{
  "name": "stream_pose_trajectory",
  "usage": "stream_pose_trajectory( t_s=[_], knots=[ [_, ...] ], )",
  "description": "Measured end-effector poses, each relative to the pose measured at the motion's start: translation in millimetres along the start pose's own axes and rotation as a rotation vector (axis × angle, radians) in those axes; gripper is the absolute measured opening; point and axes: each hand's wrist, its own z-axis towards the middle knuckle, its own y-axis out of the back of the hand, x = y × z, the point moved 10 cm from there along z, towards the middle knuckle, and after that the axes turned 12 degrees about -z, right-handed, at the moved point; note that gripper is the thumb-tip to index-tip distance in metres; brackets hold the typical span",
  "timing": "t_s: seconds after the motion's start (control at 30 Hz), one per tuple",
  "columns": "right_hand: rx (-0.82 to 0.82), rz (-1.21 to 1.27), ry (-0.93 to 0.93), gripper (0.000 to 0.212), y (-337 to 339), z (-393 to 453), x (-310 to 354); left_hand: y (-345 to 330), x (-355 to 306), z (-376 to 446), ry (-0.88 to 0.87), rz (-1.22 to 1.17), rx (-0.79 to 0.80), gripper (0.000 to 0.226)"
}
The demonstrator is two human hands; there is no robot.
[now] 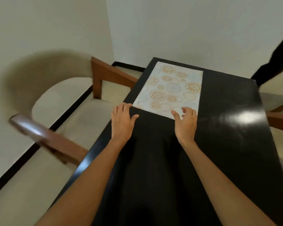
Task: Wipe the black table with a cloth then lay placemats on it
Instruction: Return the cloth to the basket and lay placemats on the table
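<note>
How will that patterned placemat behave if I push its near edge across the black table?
The placemat lies dead flat with straight edges, so it is probably thin and light. The table shows a bright glare, so it looks glossy: the mat may slide easily. Pushed from one edge, it could buckle rather than move whole.

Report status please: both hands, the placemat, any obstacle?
Left hand open, flat on black table. Right hand open, fingers loosely curled over placemat near edge. No obstacle seen.

glossy black table (pixel 227 144), long and narrow; one pale placemat (pixel 168 88) with orange and blue circle patterns lying flat at the far end, near the left edge; bright glare on the right
</note>
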Motion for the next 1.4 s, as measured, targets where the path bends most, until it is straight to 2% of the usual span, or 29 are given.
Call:
stream_pose_trajectory(
  t_s=[0.37,0.63,0.8,0.97,1.13,1.23,1.4],
  knots=[
    [0.336,0.101,0.326,0.034,-21,-206,111,181,75,-208,0.315,0.073,-0.288,0.04],
    [0.585,0.22,0.54,0.027,-68,-410,200,320,155,-392,0.552,0.1,-0.545,0.035],
    [0.742,0.289,0.634,0.019,-90,-540,234,378,206,-518,0.74,0.146,-0.582,0.038],
    [0.871,0.201,0.656,0.016,-126,-650,224,413,248,-638,0.895,0.197,-0.55,0.039],
    [0.966,0.038,0.648,0.02,-163,-724,181,427,280,-749,1.082,0.151,-0.551,0.042],
    [1.005,-0.132,0.653,0.035,-183,-743,152,427,292,-803,1.172,0.126,-0.55,0.044],
    [0.992,-0.396,0.617,0.073,-203,-738,120,415,303,-867,1.326,0.054,-0.585,0.051]
  ],
)
